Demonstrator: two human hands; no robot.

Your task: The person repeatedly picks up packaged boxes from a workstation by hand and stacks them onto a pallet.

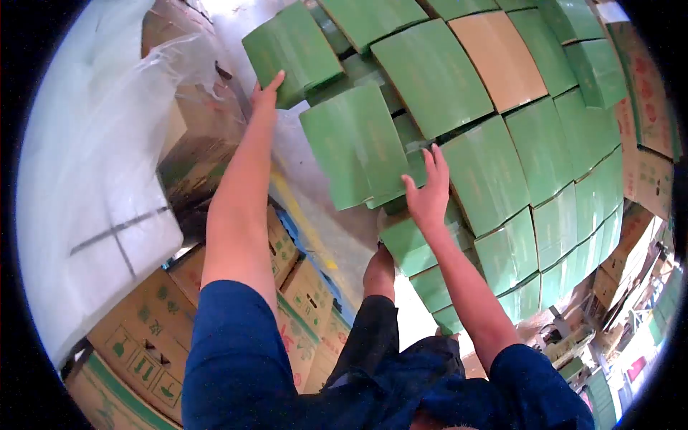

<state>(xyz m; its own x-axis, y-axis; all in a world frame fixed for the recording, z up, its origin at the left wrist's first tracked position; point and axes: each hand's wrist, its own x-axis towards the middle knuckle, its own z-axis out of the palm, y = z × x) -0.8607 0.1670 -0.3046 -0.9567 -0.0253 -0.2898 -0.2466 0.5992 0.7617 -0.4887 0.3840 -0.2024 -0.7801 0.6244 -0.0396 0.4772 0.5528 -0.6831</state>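
Observation:
A green cardboard box (292, 54) sits at the upper left end of a large stack of similar boxes. My left hand (266, 93) is at its lower left edge, thumb pointing up along the box and the other fingers partly hidden. Nearer to me, another green box (355, 147) juts out at an angle from the stack. By the right edge of that box is my right hand (430, 190), open with fingers spread and pointing up. Whether its fingertips touch a box I cannot tell. Gaps show between these two boxes and the rows behind them.
One plain brown box (499, 61) lies among the green stack (487, 175). Plastic-wrapped goods (93, 172) stand at left, above printed brown cartons (147, 337). A floor strip with a yellow line (304, 218) runs between. More cartons (648, 179) stand at far right.

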